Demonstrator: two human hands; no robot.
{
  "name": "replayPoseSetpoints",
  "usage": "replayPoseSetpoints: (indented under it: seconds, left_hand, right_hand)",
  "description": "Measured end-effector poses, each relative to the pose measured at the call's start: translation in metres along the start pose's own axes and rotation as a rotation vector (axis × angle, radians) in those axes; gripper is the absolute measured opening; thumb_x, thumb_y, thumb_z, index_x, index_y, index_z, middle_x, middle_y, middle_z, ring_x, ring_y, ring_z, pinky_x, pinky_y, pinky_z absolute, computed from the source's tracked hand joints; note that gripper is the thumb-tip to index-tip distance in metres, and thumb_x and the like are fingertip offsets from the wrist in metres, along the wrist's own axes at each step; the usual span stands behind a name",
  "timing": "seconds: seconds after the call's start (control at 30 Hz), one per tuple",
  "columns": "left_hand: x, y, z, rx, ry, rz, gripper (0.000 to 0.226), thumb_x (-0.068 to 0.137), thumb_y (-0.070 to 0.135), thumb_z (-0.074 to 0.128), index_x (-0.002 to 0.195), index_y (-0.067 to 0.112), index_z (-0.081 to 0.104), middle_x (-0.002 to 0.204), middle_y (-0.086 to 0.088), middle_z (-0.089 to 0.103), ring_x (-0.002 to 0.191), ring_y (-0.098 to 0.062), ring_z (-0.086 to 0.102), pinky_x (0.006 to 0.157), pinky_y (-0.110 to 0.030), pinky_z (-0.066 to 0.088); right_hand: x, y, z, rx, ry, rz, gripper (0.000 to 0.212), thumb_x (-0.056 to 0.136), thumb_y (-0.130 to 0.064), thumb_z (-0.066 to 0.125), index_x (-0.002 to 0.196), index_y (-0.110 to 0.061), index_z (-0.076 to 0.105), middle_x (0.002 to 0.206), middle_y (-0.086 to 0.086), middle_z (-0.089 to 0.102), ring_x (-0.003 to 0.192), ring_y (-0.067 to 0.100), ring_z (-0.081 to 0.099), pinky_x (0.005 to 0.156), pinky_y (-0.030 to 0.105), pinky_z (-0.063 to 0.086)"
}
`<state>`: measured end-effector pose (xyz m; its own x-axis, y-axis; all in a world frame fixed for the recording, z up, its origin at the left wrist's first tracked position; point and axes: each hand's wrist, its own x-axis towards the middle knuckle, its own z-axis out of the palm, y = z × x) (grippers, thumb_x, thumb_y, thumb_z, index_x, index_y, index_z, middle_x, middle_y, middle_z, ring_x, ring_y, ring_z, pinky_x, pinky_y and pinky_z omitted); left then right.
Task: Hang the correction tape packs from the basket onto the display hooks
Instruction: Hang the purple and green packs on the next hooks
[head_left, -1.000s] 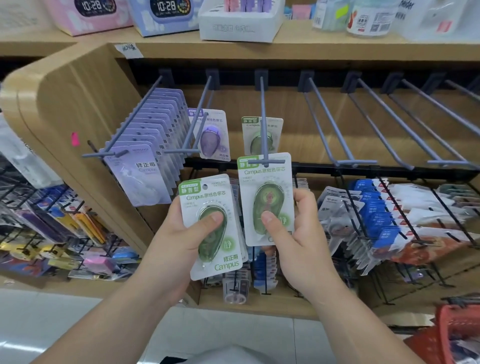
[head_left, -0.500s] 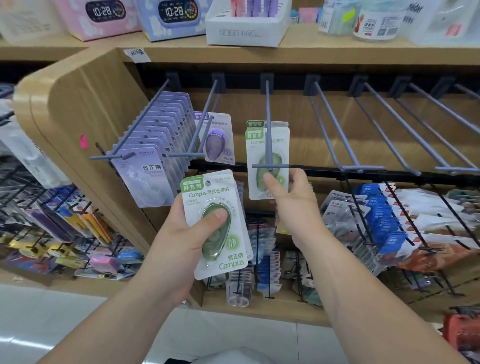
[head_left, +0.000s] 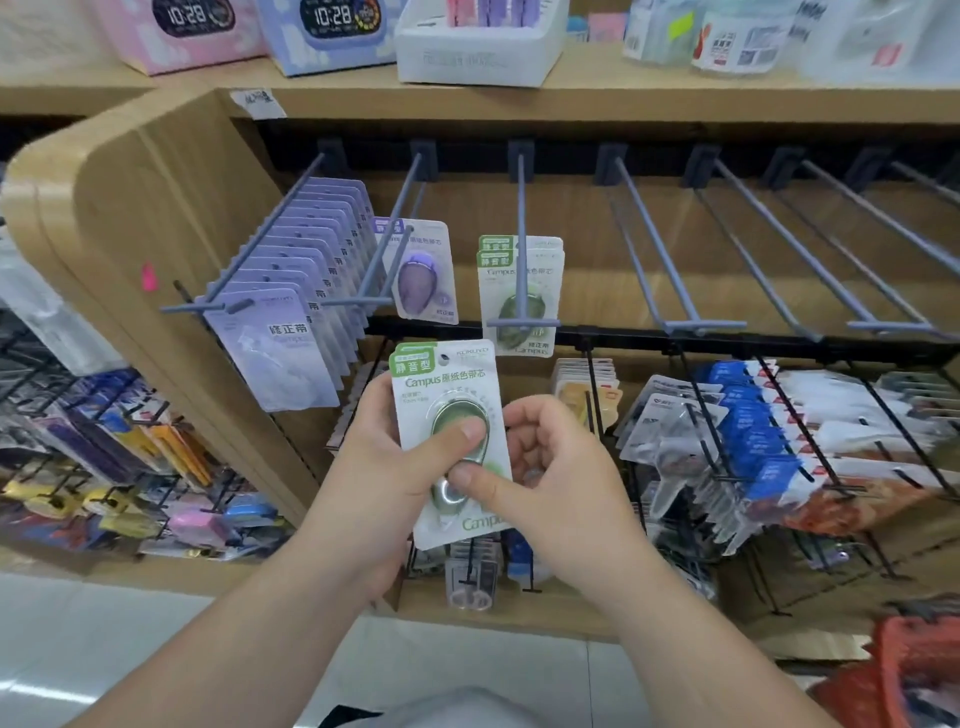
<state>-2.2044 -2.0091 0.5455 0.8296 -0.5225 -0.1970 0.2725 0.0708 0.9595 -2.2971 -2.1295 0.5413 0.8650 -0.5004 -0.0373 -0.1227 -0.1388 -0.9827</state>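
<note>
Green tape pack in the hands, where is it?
Head view, center: the green tape pack is held by left hand and right hand, just below and left of the hanging green packs.

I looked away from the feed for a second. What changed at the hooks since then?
The right hand pushed the hung green pack back along the middle hook, let go of it, then came down to pinch the held green pack. The left hand kept gripping that held green pack; the purple packs stayed put.
</note>
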Motion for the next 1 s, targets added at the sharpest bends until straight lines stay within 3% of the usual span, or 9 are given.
replayPoseSetpoints:
  seconds: [0.1, 0.2, 0.3, 0.4, 0.5, 0.6, 0.7, 0.93, 1.0]
  left_hand:
    - [-0.002, -0.001, 0.0, -0.006, -0.057, -0.01, 0.054, 0.083, 0.017, 0.081, 0.132, 0.025, 0.059, 0.12, -0.003, 0.078, 0.107, -0.026, 0.076, 0.081, -0.045, 0.064]
    - [-0.004, -0.002, -0.003, -0.054, -0.087, -0.034, 0.044, 0.095, 0.015, 0.067, 0.137, 0.028, 0.06, 0.125, -0.001, 0.076, 0.112, -0.026, 0.074, 0.092, -0.053, 0.059]
    - [-0.006, -0.003, -0.005, -0.047, -0.103, -0.032, 0.044, 0.097, 0.012, 0.06, 0.138, 0.026, 0.058, 0.127, -0.001, 0.076, 0.115, -0.029, 0.074, 0.094, -0.056, 0.059]
    - [-0.005, -0.003, -0.006, -0.001, -0.08, -0.006, 0.039, 0.101, 0.006, 0.058, 0.136, 0.023, 0.057, 0.126, -0.001, 0.076, 0.115, -0.03, 0.074, 0.094, -0.056, 0.059]
    - [-0.003, -0.001, -0.007, 0.026, -0.051, 0.01, 0.036, 0.102, 0.007, 0.06, 0.134, 0.024, 0.057, 0.123, 0.0, 0.077, 0.111, -0.027, 0.075, 0.089, -0.052, 0.062]
    - [-0.001, 0.002, -0.009, 0.037, -0.008, 0.037, 0.037, 0.102, 0.008, 0.062, 0.135, 0.023, 0.056, 0.122, 0.001, 0.077, 0.111, -0.025, 0.075, 0.086, -0.05, 0.062]
    - [-0.001, 0.003, -0.011, 0.039, 0.028, 0.052, 0.035, 0.102, 0.008, 0.062, 0.133, 0.024, 0.057, 0.121, 0.002, 0.077, 0.11, -0.024, 0.076, 0.085, -0.051, 0.063]
    - [0.002, 0.004, -0.019, 0.146, 0.15, 0.134, 0.033, 0.102, 0.01, 0.065, 0.123, 0.034, 0.059, 0.11, 0.014, 0.078, 0.105, -0.018, 0.076, 0.084, -0.052, 0.063]
    - [0.001, 0.005, -0.018, 0.145, 0.141, 0.131, 0.033, 0.102, 0.01, 0.065, 0.122, 0.035, 0.059, 0.11, 0.015, 0.078, 0.105, -0.017, 0.076, 0.082, -0.048, 0.064]
  right_hand:
    - [-0.002, 0.004, -0.007, 0.059, -0.058, 0.037, 0.028, 0.085, -0.022, 0.082, 0.108, -0.029, 0.066, 0.094, -0.009, 0.075, 0.084, 0.011, 0.07, 0.076, 0.028, 0.061]
    - [-0.003, 0.009, -0.015, 0.226, -0.09, 0.056, 0.024, 0.094, -0.012, 0.072, 0.115, -0.019, 0.063, 0.105, -0.005, 0.077, 0.097, 0.011, 0.073, 0.082, 0.03, 0.061]
    - [-0.003, 0.013, -0.023, 0.348, -0.086, 0.044, 0.025, 0.098, -0.006, 0.063, 0.121, -0.013, 0.056, 0.111, -0.001, 0.076, 0.103, 0.014, 0.073, 0.081, 0.032, 0.061]
    - [-0.001, 0.017, -0.026, 0.311, -0.045, -0.001, 0.025, 0.1, -0.007, 0.061, 0.121, -0.018, 0.054, 0.115, -0.003, 0.074, 0.104, 0.015, 0.072, 0.078, 0.038, 0.062]
    - [0.004, 0.016, -0.025, 0.277, -0.022, -0.034, 0.024, 0.1, -0.008, 0.062, 0.12, -0.022, 0.055, 0.116, -0.006, 0.074, 0.108, 0.013, 0.071, 0.084, 0.035, 0.06]
    - [0.008, 0.014, -0.023, 0.231, -0.012, -0.056, 0.024, 0.1, -0.011, 0.063, 0.118, -0.025, 0.056, 0.113, -0.009, 0.074, 0.104, 0.009, 0.072, 0.079, 0.032, 0.061]
    - [0.01, 0.015, -0.022, 0.143, 0.019, -0.078, 0.022, 0.1, -0.019, 0.065, 0.115, -0.031, 0.055, 0.112, -0.01, 0.074, 0.102, 0.01, 0.072, 0.082, 0.039, 0.061]
    - [0.032, 0.01, -0.018, 0.023, 0.107, -0.088, 0.021, 0.099, -0.025, 0.066, 0.112, -0.037, 0.053, 0.105, -0.021, 0.072, 0.095, -0.002, 0.07, 0.08, 0.027, 0.057]
    - [0.046, 0.01, -0.019, -0.039, 0.135, -0.08, 0.02, 0.1, -0.029, 0.065, 0.114, -0.034, 0.052, 0.102, -0.017, 0.072, 0.088, -0.001, 0.069, 0.077, 0.032, 0.058]
